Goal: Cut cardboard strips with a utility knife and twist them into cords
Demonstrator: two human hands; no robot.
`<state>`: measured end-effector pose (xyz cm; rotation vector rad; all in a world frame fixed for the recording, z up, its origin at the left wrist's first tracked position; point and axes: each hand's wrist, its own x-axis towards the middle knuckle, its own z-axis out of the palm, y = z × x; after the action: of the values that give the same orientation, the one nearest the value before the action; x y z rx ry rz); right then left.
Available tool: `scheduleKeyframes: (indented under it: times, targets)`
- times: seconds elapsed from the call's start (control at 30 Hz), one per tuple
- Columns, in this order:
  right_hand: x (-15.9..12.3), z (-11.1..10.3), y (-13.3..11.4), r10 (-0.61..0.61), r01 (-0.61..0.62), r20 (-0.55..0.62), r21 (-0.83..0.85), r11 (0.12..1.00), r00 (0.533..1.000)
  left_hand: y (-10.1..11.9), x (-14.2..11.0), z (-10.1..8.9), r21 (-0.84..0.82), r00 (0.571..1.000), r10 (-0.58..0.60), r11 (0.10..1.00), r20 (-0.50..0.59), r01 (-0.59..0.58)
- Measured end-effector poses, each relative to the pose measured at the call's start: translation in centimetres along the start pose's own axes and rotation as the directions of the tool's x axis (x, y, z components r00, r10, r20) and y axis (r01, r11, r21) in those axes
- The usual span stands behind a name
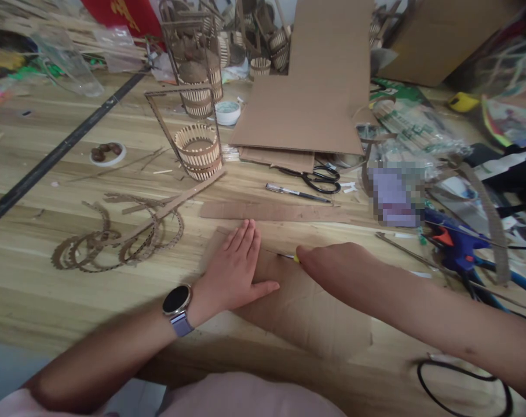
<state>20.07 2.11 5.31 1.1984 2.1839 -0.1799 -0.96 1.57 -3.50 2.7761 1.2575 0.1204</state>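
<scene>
My left hand (239, 266) lies flat, fingers together, on a brown cardboard sheet (306, 315) at the table's near edge. A watch (176, 301) is on that wrist. My right hand (332, 263) is closed around a small cutter with a yellow tip (294, 258); its thin blade (284, 255) touches the cardboard just right of my left fingers. A long cardboard strip (280, 212) lies just beyond both hands.
Curled corrugated strips (115, 240) lie at the left. Cardboard-and-stick baskets (198, 150) stand behind, with a large cardboard sheet (315, 104), scissors (319, 179), a pen (295, 193), a blue glue gun (458, 246) and a black cable (463, 388).
</scene>
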Motion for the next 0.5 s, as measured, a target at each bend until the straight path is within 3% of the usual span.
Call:
scheduleKeyframes:
  times: [0.33, 0.5]
  targets:
    - [-1.0, 1.2, 0.8, 0.075, -0.077, 0.028, 0.049, 0.996, 0.997, -0.1, 0.0, 0.1, -0.008, 1.000, -0.002, 1.000, 0.012, 0.002]
    - [-2.8, 3.9, 2.2, 0.129, -0.126, -0.022, 0.125, 0.984, 0.991, -0.1, -0.1, 0.3, 0.000, 1.000, -0.002, 1.000, 0.007, 0.002]
